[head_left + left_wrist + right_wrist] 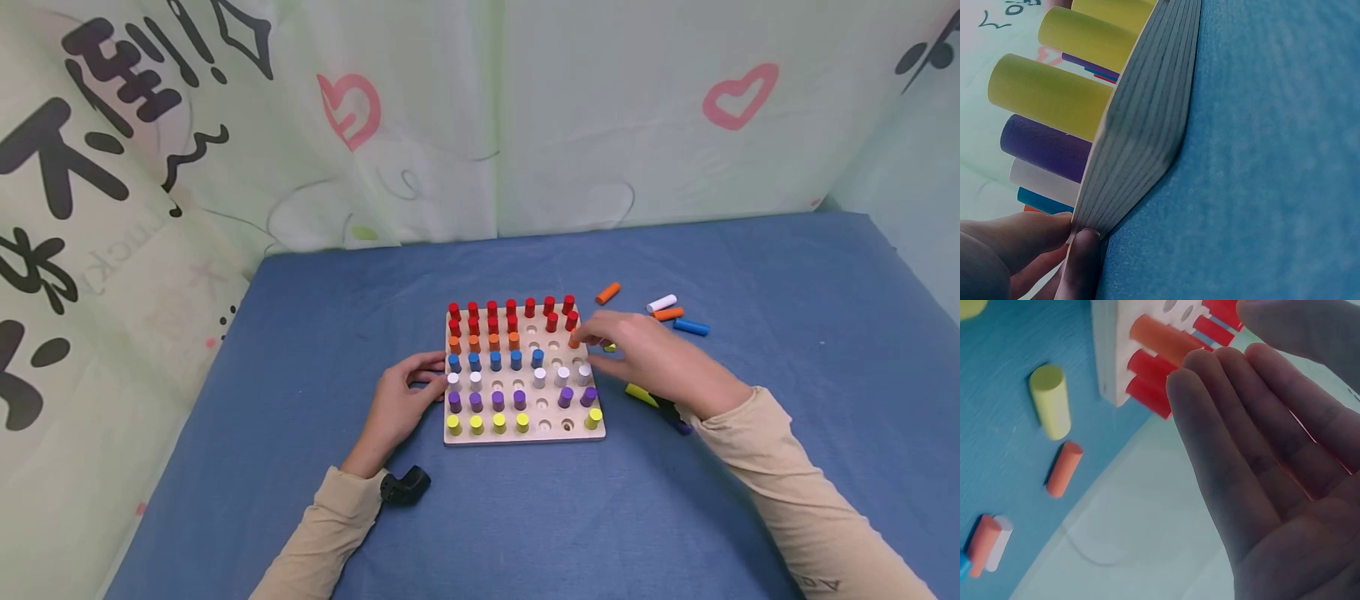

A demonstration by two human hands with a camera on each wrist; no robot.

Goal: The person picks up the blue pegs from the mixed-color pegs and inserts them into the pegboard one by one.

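Observation:
A wooden pegboard (pixel 525 437) lies on the blue cloth, with rows of red, orange, blue, white, purple and yellow pegs upright in it and several bare holes. At its left edge, my left hand (pixel 401 400) holds the board between thumb and fingers; the left wrist view shows the fingertips on the board's layered side (pixel 1154 106). My right hand (pixel 652 354) is over the right edge, fingertips at an orange peg (pixel 1163 339) that stands in the board. Its fingers look straight in the right wrist view, with the thumb apart from the peg.
Right of the board lie a loose orange peg (pixel 608 292), a white one (pixel 662 303), another orange one (pixel 667 314) and a blue one (pixel 691 327). A yellow peg (pixel 640 394) lies by the right wrist. A printed curtain (pixel 570 150) hangs behind the table.

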